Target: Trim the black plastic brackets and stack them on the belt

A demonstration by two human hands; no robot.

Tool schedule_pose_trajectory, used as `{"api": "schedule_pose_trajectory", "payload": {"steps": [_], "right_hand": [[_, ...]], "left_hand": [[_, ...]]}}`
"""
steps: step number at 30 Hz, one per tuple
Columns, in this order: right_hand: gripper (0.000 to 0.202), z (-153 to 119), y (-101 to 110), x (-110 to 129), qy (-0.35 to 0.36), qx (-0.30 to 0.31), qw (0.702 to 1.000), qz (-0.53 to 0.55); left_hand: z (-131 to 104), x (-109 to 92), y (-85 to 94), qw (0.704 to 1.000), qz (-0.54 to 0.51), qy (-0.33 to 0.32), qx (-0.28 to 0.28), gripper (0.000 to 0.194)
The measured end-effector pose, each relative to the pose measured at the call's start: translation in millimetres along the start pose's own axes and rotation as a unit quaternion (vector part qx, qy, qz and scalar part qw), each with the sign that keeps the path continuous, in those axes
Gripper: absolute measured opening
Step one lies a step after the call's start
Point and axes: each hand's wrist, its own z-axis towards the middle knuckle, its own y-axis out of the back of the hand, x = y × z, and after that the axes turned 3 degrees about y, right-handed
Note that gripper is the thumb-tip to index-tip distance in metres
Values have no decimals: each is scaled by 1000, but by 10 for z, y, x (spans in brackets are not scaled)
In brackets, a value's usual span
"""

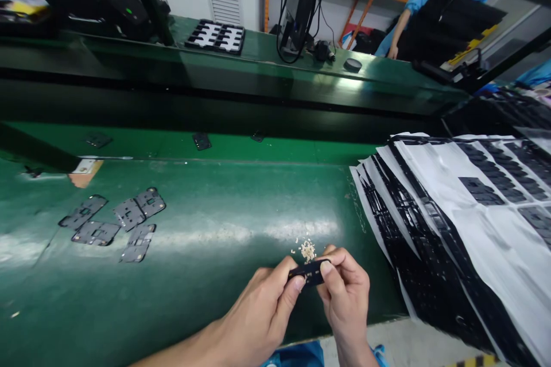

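Observation:
A small dark plastic part [310, 271] is held in front of me above the near edge of the green bench. My left hand [264, 307] pinches its left end between thumb and fingers. At the opposite end, my right hand [346, 292] grips it, with the thumb pressed on its face. Just beyond the part lies a little heap of tiny beige pieces [307, 249] on the bench. Several flat dark plastic parts with cutouts [97, 233] lie loosely grouped to the left, some overlapping.
Stacked trays of black parts with white sheets [456, 218] fill the right side. A green shelf [258, 77] crosses behind, bearing a black-and-white tray [216, 37] and a round dark lid [353, 65]. A few dark parts [201, 141] lie beneath it. Another person [404, 26] stands at the back right.

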Motion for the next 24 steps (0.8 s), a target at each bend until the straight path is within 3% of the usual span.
{"api": "schedule_pose_trajectory", "payload": {"steps": [6, 11, 16, 24], "right_hand": [[38, 61, -104, 34, -12, -20, 1000, 2], [34, 5, -29, 62, -90, 39, 995, -18], [24, -89, 10, 91, -86, 79, 992, -54], [24, -84, -41, 112, -81, 81, 990, -78]], "left_hand": [[-2, 1, 29, 999, -5, 36, 3, 30], [-18, 37, 102, 993, -93, 73, 15, 38], [-20, 86, 100, 983, -165, 84, -9, 39], [-39, 114, 38, 970, -214, 101, -53, 42]]}}
